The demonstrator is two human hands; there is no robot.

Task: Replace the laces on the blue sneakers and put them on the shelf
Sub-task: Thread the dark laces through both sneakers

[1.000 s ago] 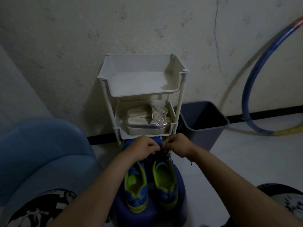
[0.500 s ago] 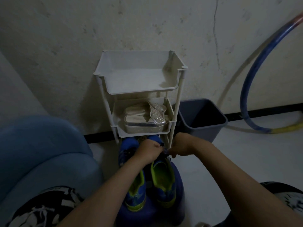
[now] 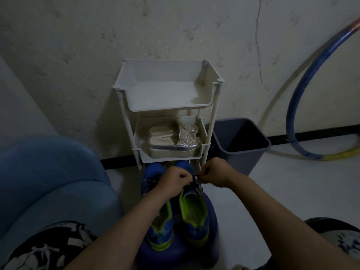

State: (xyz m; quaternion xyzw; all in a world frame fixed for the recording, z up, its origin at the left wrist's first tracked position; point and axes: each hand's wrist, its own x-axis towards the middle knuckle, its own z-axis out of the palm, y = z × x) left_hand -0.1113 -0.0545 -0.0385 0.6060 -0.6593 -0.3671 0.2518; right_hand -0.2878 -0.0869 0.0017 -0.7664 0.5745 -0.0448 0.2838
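Left hand (image 3: 172,181) and right hand (image 3: 215,173) each pinched dark lace (image 3: 194,180) atop right sneaker (image 3: 194,217); even, snug pull was needed.

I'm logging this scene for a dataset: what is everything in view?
blue sneakers: two, blue with lime lining, on the stool
lace: one, dark, on one sneaker
stool: one, blue, under the sneakers
shelf rack: one, white, against the wall
sandals: two, silver, rack's middle tier
bin: one, grey, right of the rack
hoop: one, blue, yellow and red, leaning on the wall
armchair: one, blue, left
knees: two, black-and-white shorts, bottom corners
hands: left hand and right hand, both pinching the lace
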